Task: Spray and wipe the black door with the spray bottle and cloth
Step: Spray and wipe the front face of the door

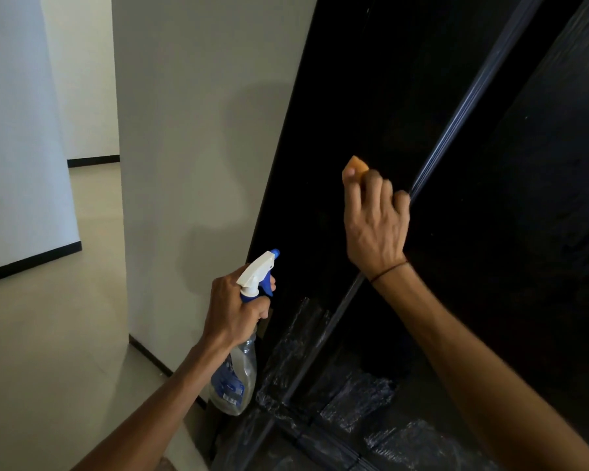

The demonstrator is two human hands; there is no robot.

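The black door (371,96) fills the right half of the view, with a raised moulding strip running diagonally down it. My right hand (376,219) holds an orange cloth (356,164) against the door panel just left of the strip; only the cloth's top corner shows above my fingers. My left hand (235,311) grips the neck of a clear spray bottle (233,379) with a white and blue trigger head, its blue nozzle pointing up and right toward the door. The bottle hangs close to the door's left edge.
A white wall (191,147) adjoins the door on the left, with a black skirting at its foot. A beige floor (48,351) opens to the left toward a corridor. Clear plastic wrap (354,396) covers the lower part of the door.
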